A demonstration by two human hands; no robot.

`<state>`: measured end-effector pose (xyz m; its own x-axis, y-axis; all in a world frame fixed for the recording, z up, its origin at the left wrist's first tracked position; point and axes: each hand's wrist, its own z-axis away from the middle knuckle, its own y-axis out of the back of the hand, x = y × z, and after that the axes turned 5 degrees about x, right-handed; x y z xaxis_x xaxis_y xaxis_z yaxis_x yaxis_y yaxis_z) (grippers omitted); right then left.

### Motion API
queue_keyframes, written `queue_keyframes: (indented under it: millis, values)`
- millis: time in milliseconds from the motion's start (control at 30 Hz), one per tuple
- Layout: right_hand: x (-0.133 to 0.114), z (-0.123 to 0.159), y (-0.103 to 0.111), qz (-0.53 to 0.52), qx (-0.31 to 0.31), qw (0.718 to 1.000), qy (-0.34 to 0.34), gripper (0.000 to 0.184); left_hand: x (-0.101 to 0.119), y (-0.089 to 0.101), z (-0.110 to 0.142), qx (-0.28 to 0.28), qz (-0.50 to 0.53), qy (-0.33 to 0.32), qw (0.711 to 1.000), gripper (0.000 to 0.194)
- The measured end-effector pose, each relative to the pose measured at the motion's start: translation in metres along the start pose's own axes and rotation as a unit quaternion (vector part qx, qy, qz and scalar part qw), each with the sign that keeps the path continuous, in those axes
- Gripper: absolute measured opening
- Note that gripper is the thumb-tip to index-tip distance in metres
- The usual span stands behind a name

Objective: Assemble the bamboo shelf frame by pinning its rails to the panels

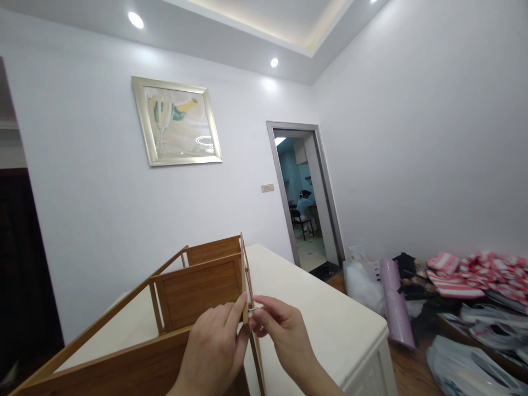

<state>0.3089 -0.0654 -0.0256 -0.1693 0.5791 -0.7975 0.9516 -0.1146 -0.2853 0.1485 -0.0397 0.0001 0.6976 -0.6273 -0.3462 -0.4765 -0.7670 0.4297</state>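
Head view looks out over a white table (pixel 330 319) with a wooden shelf frame (pixel 198 286) lying on its side on top of it. Both hands are up at the frame's near rail. Left hand (pixel 216 346) is wrapped against the wood, thumb and forefinger pressed on the edge of the upright strip. Right hand (pixel 280 327) sits just beside it, fingers (pixel 264 308) pinched together on a tiny silvery bit, probably a screw (pixel 254 309), though it's too small to say for sure. That bit is right up against the rail, between the two hands.

Frame has a couple of panelled dividers and long slanted side rails running off toward the bottom left corner.

Rest of the room: framed picture (pixel 177 122) of a glass and bottle on the white wall, an open doorway (pixel 307 198) with a person (pixel 304 204) sitting in the far room. Over on the right, the floor is a mess, with a purple roll (pixel 396 302), plastic bags (pixel 363 280) and a pile of pink striped cloth (pixel 474 275).
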Motion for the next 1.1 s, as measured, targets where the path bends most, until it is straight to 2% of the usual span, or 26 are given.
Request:
queue_keyframes:
  millis: [100,300,400,533,667,833,933,1033,1100]
  values:
    - [0.002,0.006,-0.002,-0.047,0.017,0.998,-0.037,0.032,0.000,0.001,0.000,-0.011,0.002,-0.002,1.000,0.037]
    - [0.003,0.022,-0.001,-0.008,0.039,0.999,-0.001,0.032,0.001,0.002,-0.001,-0.018,0.004,-0.015,1.000,0.039]
    - [0.003,0.031,0.001,0.050,0.040,0.997,0.045,0.028,0.000,0.003,-0.001,-0.023,0.003,-0.013,1.000,0.040]
    - [-0.008,0.036,0.007,0.108,-0.031,0.985,0.134,0.026,0.001,0.003,-0.002,-0.014,0.003,-0.013,1.000,0.040]
    - [-0.021,0.028,0.011,0.125,-0.065,0.974,0.177,0.024,0.001,0.002,-0.002,-0.009,0.003,-0.012,1.000,0.039]
    - [-0.032,0.001,0.004,0.194,-0.028,0.955,0.225,0.019,0.002,-0.001,-0.001,-0.003,0.005,-0.008,1.000,0.034]
    - [-0.035,-0.017,-0.004,0.175,-0.001,0.969,0.177,0.020,0.002,-0.001,-0.002,-0.002,0.001,-0.009,1.000,0.034]
    - [-0.033,-0.033,-0.011,0.108,0.010,0.992,0.065,0.026,0.003,0.000,-0.002,-0.002,-0.002,-0.011,1.000,0.034]
    - [-0.027,-0.039,-0.011,0.079,0.010,0.997,0.008,0.021,0.003,0.000,-0.002,-0.005,-0.004,-0.008,1.000,0.034]
